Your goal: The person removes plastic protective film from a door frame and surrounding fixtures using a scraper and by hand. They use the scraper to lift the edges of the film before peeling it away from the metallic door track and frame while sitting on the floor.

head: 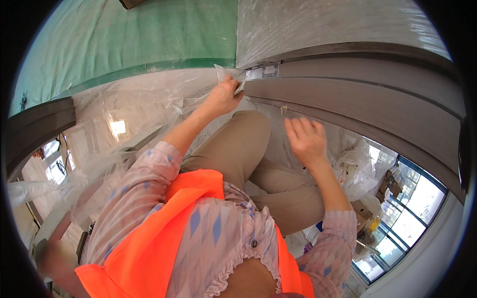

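Note:
My left hand [223, 95] grips a crumpled piece of clear plastic film [220, 72] near the foot of a dark brown door frame [350, 83]. The film's lower part runs back under my left forearm. A bare metal plate [270, 69], possibly a hinge or bracket, shows at the end of the frame close to my fingers. My right hand [307, 139] hovers to the right of my knee, its fingers bent and blurred by motion. Just above those fingertips is a small yellowish speck [284, 107]. Whether the right fingers pinch anything cannot be told.
Green protective sheeting [156, 37] and clear film [328, 26] cover the surfaces ahead. Another dark frame piece [41, 126] stands at left. Loose plastic [100, 175] and a rail-like bar [143, 138] lie left; bunched plastic [357, 167] and cardboard [359, 212] sit right, before a window [406, 212].

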Demonstrator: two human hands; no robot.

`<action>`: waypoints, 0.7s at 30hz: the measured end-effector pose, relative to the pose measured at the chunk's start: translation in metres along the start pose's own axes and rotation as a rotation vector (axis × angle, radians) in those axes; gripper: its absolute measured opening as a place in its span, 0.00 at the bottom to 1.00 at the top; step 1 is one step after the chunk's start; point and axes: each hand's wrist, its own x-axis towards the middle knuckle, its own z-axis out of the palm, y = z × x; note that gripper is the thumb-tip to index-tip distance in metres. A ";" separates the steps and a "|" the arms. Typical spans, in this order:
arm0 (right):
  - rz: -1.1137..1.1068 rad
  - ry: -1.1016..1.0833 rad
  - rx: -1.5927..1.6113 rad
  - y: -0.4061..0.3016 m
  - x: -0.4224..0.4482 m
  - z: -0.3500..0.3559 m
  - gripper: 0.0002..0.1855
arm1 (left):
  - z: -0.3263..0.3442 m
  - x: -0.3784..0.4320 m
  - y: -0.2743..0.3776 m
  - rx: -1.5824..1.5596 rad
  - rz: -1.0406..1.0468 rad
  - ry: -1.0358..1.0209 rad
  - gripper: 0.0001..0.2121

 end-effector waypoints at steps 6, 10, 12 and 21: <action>0.242 0.484 -0.081 0.034 0.000 -0.103 0.06 | 0.021 0.014 0.012 0.077 0.102 -0.057 0.10; 0.140 0.789 -0.536 0.079 0.055 -0.132 0.06 | 0.029 0.036 0.016 0.161 0.148 -0.007 0.13; 0.152 0.649 -0.648 0.089 0.068 -0.133 0.08 | 0.033 0.044 0.018 0.174 0.166 0.006 0.11; 0.213 0.864 -0.414 0.086 0.069 -0.111 0.10 | 0.050 0.063 0.013 0.161 0.120 0.082 0.09</action>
